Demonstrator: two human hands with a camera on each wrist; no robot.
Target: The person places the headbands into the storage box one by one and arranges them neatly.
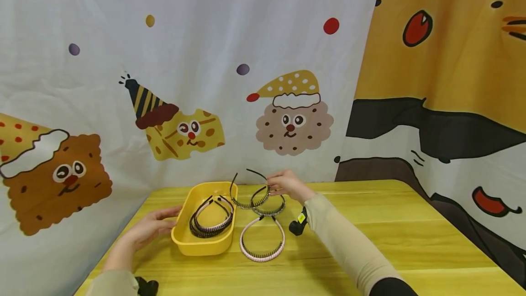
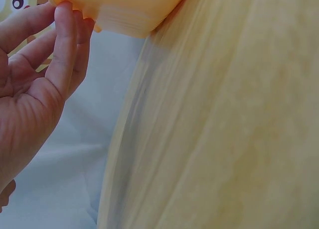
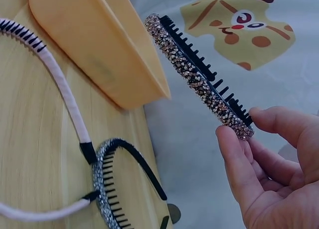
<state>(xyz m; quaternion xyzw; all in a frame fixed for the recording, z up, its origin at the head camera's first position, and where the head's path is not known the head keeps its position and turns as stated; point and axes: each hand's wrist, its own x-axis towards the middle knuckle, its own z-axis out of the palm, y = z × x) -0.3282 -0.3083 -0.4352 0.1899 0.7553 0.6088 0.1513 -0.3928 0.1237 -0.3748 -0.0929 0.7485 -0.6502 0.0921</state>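
Observation:
My left hand (image 1: 154, 227) is at the left side of a yellow plastic basket (image 1: 205, 249), its fairly straight fingertips against the rim and outer wall. Between thumb and fingers, my right hand (image 1: 289, 185) pinches one end of a glittery headband (image 3: 192, 77) with black comb teeth. That headband is raised above the table, near the basket's right rim. Below it lies a silver glitter headband (image 3: 102, 176). Nearer to me is a pink wrapped headband (image 1: 261, 258), also toothed inside. Inside the basket rest several dark and pink headbands (image 1: 211, 229), overlapping one another.
A yellow wood-grain table (image 1: 370, 223) extends to the right of the basket. Behind its far edge hangs a white curtain (image 1: 197, 35) printed with cartoon biscuits and cheese.

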